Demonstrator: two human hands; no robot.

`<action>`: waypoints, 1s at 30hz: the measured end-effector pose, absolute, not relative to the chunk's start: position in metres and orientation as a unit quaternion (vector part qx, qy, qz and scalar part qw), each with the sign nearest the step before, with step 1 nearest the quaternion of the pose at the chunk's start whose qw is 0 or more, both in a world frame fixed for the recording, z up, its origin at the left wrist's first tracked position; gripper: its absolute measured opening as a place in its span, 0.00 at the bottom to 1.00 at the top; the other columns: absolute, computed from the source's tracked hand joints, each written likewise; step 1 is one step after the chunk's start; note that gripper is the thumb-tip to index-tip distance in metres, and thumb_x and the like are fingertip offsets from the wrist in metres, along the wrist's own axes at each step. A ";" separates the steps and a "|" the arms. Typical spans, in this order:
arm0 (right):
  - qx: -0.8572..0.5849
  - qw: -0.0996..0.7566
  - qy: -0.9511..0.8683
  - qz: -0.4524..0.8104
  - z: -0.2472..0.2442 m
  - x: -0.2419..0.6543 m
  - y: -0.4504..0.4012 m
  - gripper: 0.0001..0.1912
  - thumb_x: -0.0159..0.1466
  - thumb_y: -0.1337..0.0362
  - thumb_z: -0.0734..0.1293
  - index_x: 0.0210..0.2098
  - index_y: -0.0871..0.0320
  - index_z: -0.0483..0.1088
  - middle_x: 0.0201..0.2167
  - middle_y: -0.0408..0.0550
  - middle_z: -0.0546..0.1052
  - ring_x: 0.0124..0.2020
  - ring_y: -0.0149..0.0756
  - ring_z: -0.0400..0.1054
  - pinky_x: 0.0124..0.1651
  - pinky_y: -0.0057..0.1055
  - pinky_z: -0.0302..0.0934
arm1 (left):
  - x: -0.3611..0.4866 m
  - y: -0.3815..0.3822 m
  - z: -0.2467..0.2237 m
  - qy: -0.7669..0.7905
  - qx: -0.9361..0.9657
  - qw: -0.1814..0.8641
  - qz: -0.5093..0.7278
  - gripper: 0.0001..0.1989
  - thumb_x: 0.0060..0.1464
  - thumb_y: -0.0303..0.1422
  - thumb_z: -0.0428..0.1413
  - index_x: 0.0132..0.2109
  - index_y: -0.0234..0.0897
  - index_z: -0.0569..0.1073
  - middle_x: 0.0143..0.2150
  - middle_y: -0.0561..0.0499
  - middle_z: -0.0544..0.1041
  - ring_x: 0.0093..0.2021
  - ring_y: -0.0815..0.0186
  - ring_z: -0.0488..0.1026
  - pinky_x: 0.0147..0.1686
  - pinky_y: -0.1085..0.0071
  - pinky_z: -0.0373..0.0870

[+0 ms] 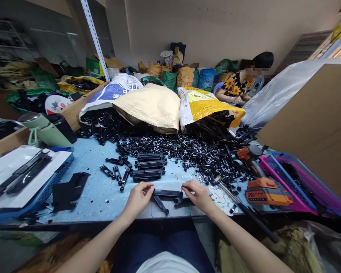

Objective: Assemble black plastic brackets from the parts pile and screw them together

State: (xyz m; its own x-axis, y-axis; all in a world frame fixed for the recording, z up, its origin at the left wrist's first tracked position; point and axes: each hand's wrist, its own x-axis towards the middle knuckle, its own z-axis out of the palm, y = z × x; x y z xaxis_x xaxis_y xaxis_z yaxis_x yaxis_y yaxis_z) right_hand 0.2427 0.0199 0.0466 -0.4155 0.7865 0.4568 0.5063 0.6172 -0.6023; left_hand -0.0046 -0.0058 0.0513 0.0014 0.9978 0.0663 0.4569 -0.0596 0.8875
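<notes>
Blue worktop, sacks behind, underlies 2 hands (left pinching a black bar; right's grip I cannot tell).

The long part appears to be smooth black plastic with a low sheen; the stacked parts show the same finish. The tabletop is smooth. The middle sack is matt, creased and paper-like; the yellow-and-white sack, glossy plastic. The side board is wood, the large panel matt cardboard.
</notes>
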 end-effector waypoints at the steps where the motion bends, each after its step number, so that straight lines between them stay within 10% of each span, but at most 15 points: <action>1: -0.388 0.365 -0.825 0.188 0.046 0.243 0.018 0.07 0.62 0.67 0.58 0.37 0.57 0.67 0.30 0.48 0.71 0.32 0.34 0.67 0.34 0.29 0.63 | -0.003 -0.009 0.049 0.574 0.670 0.260 0.393 0.10 0.52 0.33 0.50 0.38 0.35 0.73 0.34 0.48 0.74 0.34 0.64 0.71 0.34 0.69 0.68; 8: -0.370 0.330 -0.853 0.165 0.048 0.244 0.012 0.09 0.63 0.68 0.57 0.40 0.56 0.66 0.34 0.50 0.71 0.35 0.34 0.68 0.36 0.29 0.65 | -0.002 -0.013 0.029 0.448 0.815 -0.068 0.360 0.12 0.55 0.24 0.46 0.45 0.31 0.68 0.35 0.44 0.75 0.36 0.63 0.72 0.37 0.66 0.71; 21: -0.348 0.315 -0.876 0.109 0.034 0.250 0.005 0.14 0.64 0.67 0.57 0.48 0.54 0.64 0.41 0.51 0.72 0.41 0.35 0.67 0.42 0.32 0.64 | -0.013 -0.009 0.021 0.405 0.855 -0.084 0.313 0.14 0.56 0.22 0.44 0.47 0.34 0.67 0.37 0.46 0.75 0.40 0.65 0.71 0.40 0.64 0.66; 30: -0.388 0.191 -0.901 0.036 0.013 0.273 0.009 0.25 0.58 0.48 0.61 0.49 0.58 0.63 0.38 0.54 0.72 0.38 0.40 0.66 0.38 0.34 0.61 | 0.039 -0.001 0.028 0.379 0.912 -0.055 0.149 0.22 0.55 0.40 0.47 0.52 0.30 0.63 0.45 0.41 0.71 0.45 0.58 0.67 0.43 0.61 0.62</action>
State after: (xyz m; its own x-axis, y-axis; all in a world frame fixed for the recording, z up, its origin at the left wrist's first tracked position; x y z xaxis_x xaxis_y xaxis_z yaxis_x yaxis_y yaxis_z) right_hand 0.2734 0.0088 0.0135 -0.6269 0.7122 0.3159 0.6851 0.6970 -0.2117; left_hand 0.0392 -0.0013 0.0283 0.6685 0.6746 0.3130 0.7075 -0.7067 0.0120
